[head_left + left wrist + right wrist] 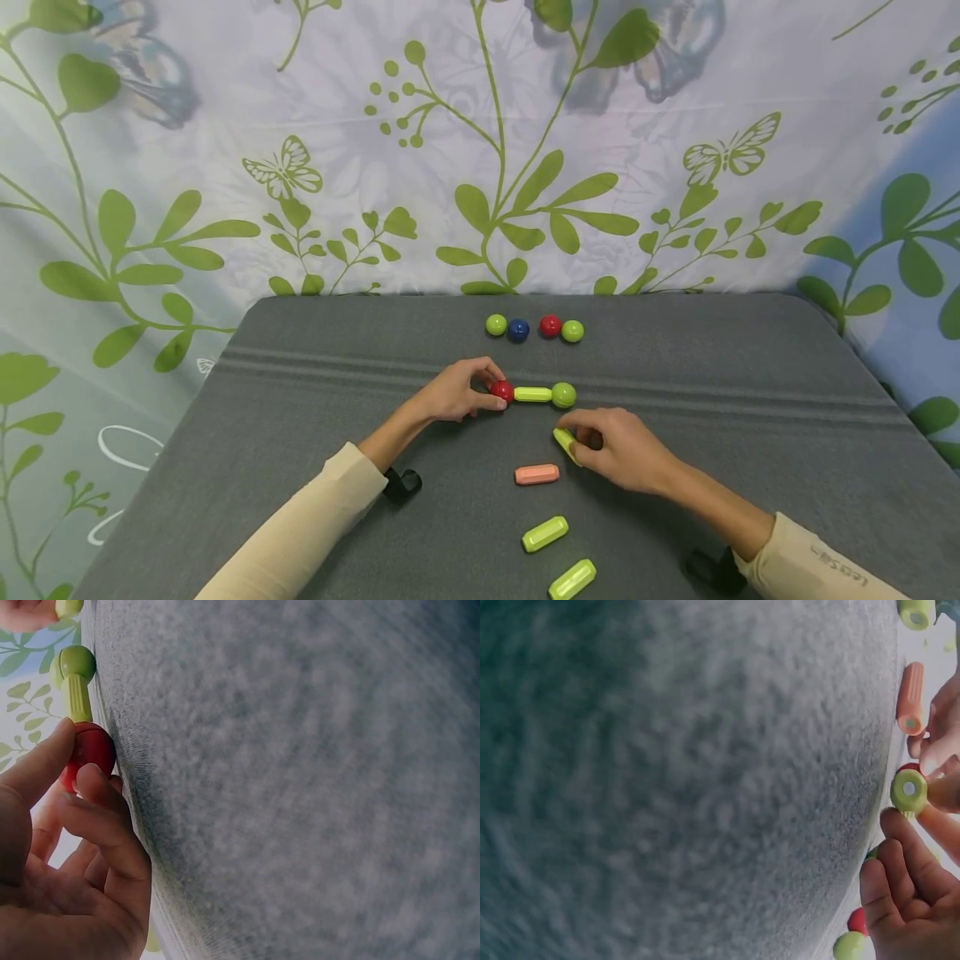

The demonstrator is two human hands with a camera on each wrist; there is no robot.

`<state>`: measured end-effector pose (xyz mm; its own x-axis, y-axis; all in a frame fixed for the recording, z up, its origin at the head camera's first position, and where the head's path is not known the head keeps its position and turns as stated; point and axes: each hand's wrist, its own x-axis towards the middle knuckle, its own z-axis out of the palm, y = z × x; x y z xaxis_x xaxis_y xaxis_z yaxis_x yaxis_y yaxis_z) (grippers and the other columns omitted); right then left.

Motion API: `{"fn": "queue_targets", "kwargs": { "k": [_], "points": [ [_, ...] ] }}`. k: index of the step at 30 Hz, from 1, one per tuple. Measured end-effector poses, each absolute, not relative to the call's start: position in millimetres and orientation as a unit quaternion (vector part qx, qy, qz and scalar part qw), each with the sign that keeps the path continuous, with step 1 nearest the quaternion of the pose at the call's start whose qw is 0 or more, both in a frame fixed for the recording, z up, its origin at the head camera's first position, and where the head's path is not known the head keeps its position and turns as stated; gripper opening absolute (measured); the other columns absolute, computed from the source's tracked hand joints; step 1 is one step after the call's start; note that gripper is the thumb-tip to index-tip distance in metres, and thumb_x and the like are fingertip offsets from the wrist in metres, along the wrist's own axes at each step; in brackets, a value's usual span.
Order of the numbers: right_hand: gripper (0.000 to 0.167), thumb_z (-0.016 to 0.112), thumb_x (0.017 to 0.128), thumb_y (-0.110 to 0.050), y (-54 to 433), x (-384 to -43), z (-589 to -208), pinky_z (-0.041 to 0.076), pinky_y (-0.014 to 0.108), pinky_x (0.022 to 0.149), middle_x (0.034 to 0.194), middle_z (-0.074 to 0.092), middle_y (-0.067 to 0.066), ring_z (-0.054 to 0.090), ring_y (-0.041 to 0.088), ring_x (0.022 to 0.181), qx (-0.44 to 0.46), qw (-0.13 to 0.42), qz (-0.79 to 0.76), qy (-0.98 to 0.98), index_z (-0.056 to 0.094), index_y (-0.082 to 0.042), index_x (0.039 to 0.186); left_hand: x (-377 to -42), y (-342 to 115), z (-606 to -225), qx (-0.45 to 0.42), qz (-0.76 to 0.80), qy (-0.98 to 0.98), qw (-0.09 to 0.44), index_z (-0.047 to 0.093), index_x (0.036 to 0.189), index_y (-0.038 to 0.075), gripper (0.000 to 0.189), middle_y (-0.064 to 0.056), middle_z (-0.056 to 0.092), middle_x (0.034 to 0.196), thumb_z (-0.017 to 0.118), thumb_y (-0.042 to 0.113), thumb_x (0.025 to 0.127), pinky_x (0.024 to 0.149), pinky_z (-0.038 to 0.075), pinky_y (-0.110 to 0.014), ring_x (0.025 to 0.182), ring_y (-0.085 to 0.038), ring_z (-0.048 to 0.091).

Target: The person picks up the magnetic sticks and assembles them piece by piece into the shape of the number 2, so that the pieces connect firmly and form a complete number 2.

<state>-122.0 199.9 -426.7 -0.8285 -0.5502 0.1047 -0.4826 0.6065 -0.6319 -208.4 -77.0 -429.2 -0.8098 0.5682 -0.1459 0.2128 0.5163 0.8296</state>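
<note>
Right grip (626,451) pinches yellow-green rod (566,445) (long axis slanting down-right) just below green ball (564,395), lower centre-right; left grip (456,391) pinches red ball (502,392)

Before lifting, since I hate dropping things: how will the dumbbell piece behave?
The dumbbell piece probably won't flop: its rod looks straight and rigid. It might separate where the rod meets the red ball and green ball. Those round ends could roll.

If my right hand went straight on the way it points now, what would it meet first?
Your right hand would probably meet the yellow-green stick between the red ball and green ball, though depth is unclear.
</note>
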Motion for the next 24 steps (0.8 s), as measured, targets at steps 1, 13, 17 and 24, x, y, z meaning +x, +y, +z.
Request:
{"fn": "queue_targets", "kwargs": {
  "k": [1, 13, 17, 24],
  "points": [
    [0.026, 0.067, 0.089, -0.005, 200.3, -122.8, -426.9, 0.045, 0.026, 0.058, 0.075, 0.057, -0.014, 0.05, 0.001, 0.061, -0.282, 0.048, -0.343, 0.895, 0.07, -0.009, 0.114, -208.6, -76.9, -429.4, 0.23, 0.434, 0.847, 0.205, 0.062, 0.115, 0.011, 0.03, -0.007, 0.063, 0.107, 0.077, 0.015, 0.089, 0.044, 0.039, -0.025, 0.057, -0.015, 0.055],
    [0.025, 0.066, 0.09, -0.004, 202.9, -127.5, -426.4, 0.044, 0.027, 0.057, 0.073, 0.059, -0.013, 0.051, 0.002, 0.06, -0.212, -0.008, -0.345, 0.914, 0.069, -0.007, 0.114, -209.8, -76.8, -428.3, 0.23, 0.436, 0.844, 0.21, 0.062, 0.115, 0.011, 0.03, -0.007, 0.063, 0.108, 0.076, 0.015, 0.089, 0.043, 0.038, -0.025, 0.057, -0.014, 0.054],
    [0.026, 0.065, 0.091, -0.004, 202.2, -127.6, -425.9, 0.044, 0.027, 0.057, 0.075, 0.061, -0.012, 0.052, 0.003, 0.062, -0.195, -0.007, -0.353, 0.915, 0.068, -0.007, 0.116, -210.2, -76.6, -427.8, 0.23, 0.436, 0.844, 0.211, 0.062, 0.116, 0.011, 0.031, -0.007, 0.063, 0.109, 0.076, 0.015, 0.089, 0.044, 0.038, -0.025, 0.057, -0.014, 0.054],
    [0.027, 0.064, 0.093, -0.005, 202.3, -128.1, -427.9, 0.045, 0.028, 0.058, 0.08, 0.064, -0.009, 0.055, 0.006, 0.065, -0.179, -0.001, -0.368, 0.913, 0.067, -0.008, 0.12, -209.4, -76.6, -425.3, 0.231, 0.436, 0.844, 0.212, 0.062, 0.116, 0.011, 0.031, -0.007, 0.063, 0.108, 0.076, 0.015, 0.089, 0.043, 0.038, -0.025, 0.057, -0.014, 0.054]
  ]
}}
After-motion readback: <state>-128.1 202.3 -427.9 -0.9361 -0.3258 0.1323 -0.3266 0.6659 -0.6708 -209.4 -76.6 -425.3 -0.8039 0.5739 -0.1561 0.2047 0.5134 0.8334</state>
